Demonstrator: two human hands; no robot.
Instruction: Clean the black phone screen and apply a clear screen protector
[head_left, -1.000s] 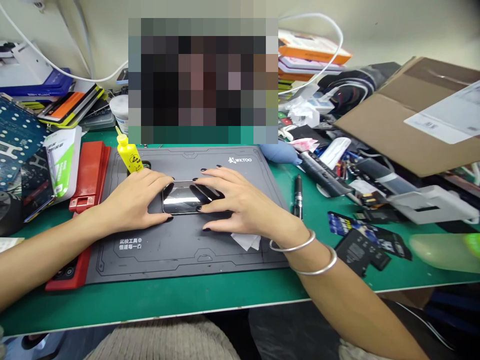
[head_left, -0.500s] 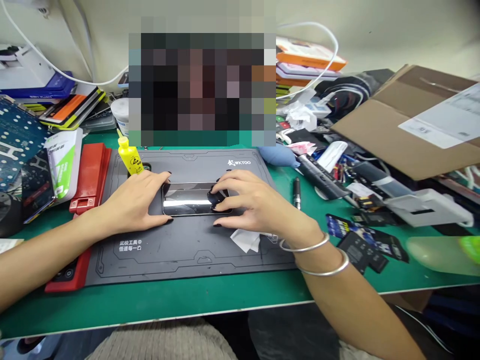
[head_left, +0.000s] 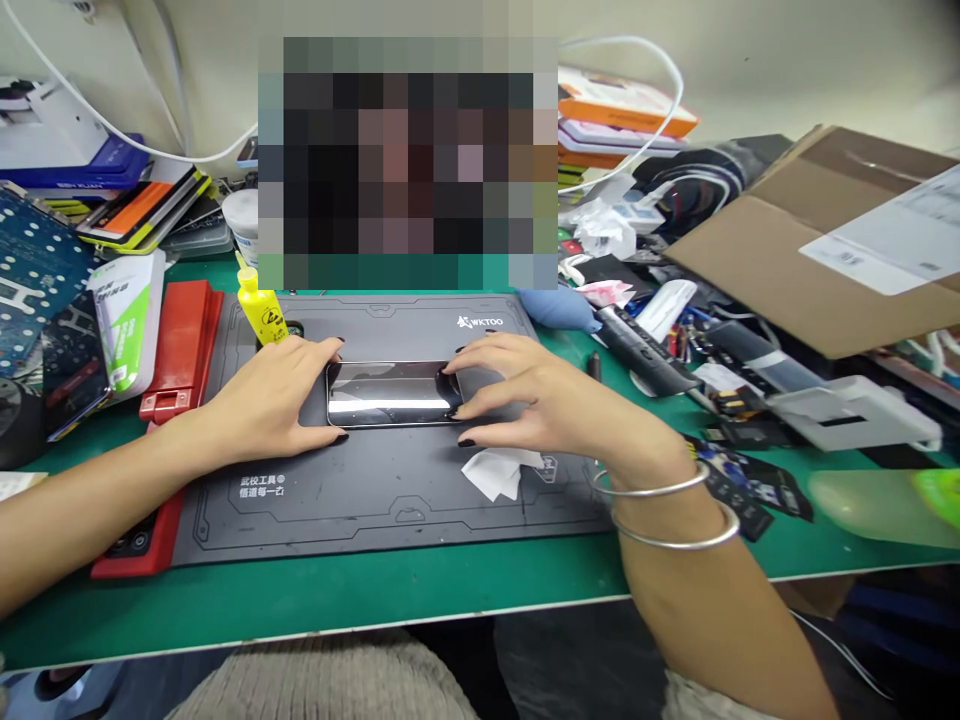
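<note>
A black phone with a glossy screen lies flat on a dark grey work mat. My left hand rests at its left end, thumb and fingers gripping that edge. My right hand is at its right end, fingertips pressed on the screen's edge and the other fingers spread over the mat. Two silver bangles ring my right wrist. A crumpled white wipe lies on the mat just below my right hand.
A yellow bottle stands at the mat's back left beside a red tray. A black pen, tools, dark parts and a cardboard box crowd the right. Stacked boxes and a circuit board fill the left.
My right hand slid rightwards across the screen from its middle to its right end, uncovering more glass. My left hand stayed at the left end.
</note>
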